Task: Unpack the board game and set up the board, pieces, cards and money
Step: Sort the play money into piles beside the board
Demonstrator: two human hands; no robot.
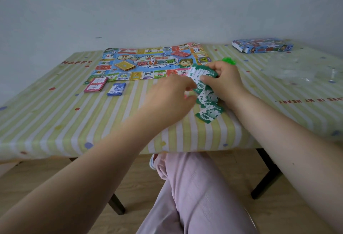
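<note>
Pale grey wall [167, 1], wood floor [130, 183] — dark-legged table [263, 183] w/ striped, dotted cloth [55, 122]

Striped table [55, 122] with board [148, 63], card stacks [95, 85], green notes [208, 113], box [261, 46].

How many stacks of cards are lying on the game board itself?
2: a yellow stack at the board's left centre, a red stack toward its far right.

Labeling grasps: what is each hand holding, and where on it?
Right hand grips the green 1000 notes at their right end. Left hand pinches one note's near edge.
</note>
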